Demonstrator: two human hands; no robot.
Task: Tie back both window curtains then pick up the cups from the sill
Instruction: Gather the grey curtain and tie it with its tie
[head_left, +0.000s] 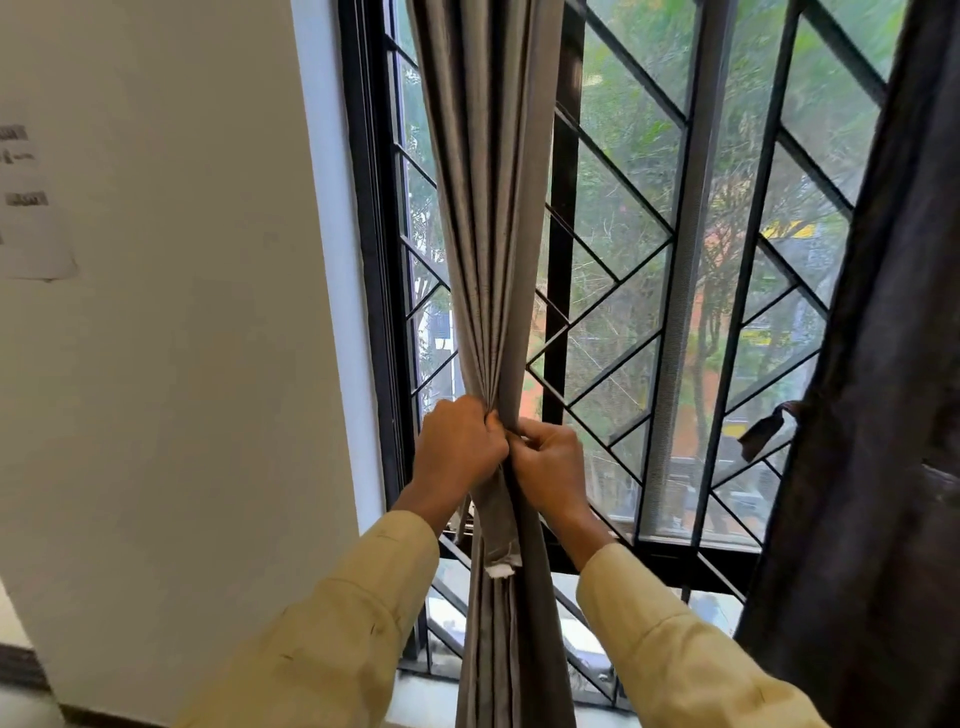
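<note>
The left curtain (488, 218), grey-beige and gathered into a narrow bundle, hangs in front of the barred window. My left hand (457, 447) and my right hand (548, 465) meet at its waist, both shut on the tie-back band (496, 525), whose loose end hangs down below my hands. The right curtain (883, 415), dark, hangs at the right edge, with a dark tie strip (769, 428) sticking out from its inner edge. The sill (431, 696) shows at the bottom. No cups are in view.
A black window frame with a diagonal metal grille (623, 312) stands behind the curtains. A white wall (182, 364) lies to the left, with a paper sheet (31, 208) stuck on it. Trees and buildings show outside.
</note>
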